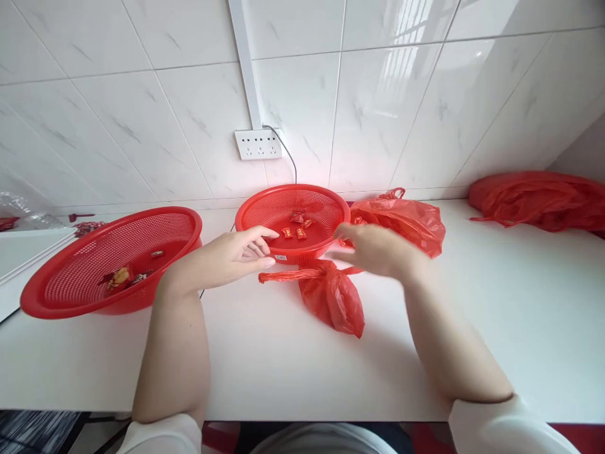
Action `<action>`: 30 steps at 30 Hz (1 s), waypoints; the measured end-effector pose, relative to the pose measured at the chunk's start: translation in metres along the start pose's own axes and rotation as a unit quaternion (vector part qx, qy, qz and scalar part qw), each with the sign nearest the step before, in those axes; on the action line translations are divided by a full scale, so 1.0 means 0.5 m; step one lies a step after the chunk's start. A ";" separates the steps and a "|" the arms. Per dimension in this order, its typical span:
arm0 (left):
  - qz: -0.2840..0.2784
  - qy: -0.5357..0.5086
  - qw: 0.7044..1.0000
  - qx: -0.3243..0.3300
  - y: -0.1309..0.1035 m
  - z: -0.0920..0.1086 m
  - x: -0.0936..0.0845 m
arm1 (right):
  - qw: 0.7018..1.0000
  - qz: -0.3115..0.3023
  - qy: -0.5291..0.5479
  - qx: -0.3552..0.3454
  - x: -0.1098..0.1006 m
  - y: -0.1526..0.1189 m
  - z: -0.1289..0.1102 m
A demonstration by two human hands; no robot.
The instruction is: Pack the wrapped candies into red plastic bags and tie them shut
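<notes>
My left hand (239, 251) is at the front left rim of the middle red basket (249, 200), fingers apart and holding nothing. Whether it touches the rim I cannot tell. On the basket's other side is my right hand (373, 247), slightly blurred, its thumb and fingers apart with nothing seen between them. Several small wrapped candies (301, 234) lie in that basket. Just in front of it, between my forearms, sits a knotted red plastic bag (333, 299), its tied ends spread sideways. A larger red plastic bag (401, 221) lies behind my right hand.
A wider red basket (51, 293) with a few wrapped pieces stands on the left. More red plastic bags (534, 195) are heaped at the far right of the white table (510, 315). A power strip (258, 145) with a cable is on the tiled wall.
</notes>
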State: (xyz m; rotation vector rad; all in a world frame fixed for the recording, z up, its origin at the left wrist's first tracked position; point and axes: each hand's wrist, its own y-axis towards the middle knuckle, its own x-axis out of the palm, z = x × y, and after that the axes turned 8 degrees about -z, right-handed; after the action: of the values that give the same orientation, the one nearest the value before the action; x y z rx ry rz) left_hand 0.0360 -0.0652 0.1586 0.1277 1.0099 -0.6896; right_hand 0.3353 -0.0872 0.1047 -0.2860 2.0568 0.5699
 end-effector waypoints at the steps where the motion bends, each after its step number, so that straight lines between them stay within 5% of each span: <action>1: 0.002 0.004 1.000 -0.001 -0.004 0.002 -0.001 | 0.999 -0.016 -0.028 0.007 0.022 0.001 -0.014; 6: 0.006 0.036 0.999 -0.010 -0.009 0.009 -0.003 | 0.980 -0.104 -0.165 0.031 0.130 -0.035 -0.062; 10: 0.030 0.046 0.998 -0.006 0.000 0.007 -0.003 | 0.968 -0.162 -0.185 0.051 0.140 -0.082 -0.044; 15: 0.028 0.073 0.996 -0.031 0.007 -0.009 -0.009 | 0.964 -0.201 -0.095 0.143 0.046 -0.155 0.061; 19: 0.028 0.071 0.996 -0.048 0.010 -0.027 -0.014 | 0.937 -0.159 -0.107 0.292 -0.061 -0.258 0.221; 24: 0.029 0.055 0.997 -0.046 0.010 -0.031 -0.015 | 0.849 -0.036 -0.215 0.481 -0.197 -0.388 0.438; 27: 0.025 0.059 0.997 -0.047 0.010 -0.025 -0.014 | 0.831 0.081 -0.310 0.455 -0.229 -0.395 0.451; 30: 0.023 0.070 0.996 -0.051 0.009 -0.018 -0.012 | 0.903 0.087 -0.266 0.325 -0.189 -0.331 0.367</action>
State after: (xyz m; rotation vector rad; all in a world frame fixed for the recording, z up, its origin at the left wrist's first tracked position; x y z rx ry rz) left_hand 0.0298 -0.0552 0.1576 0.1105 1.1709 -0.5925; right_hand 0.5902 -0.1402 0.0578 0.4148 1.6208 0.0215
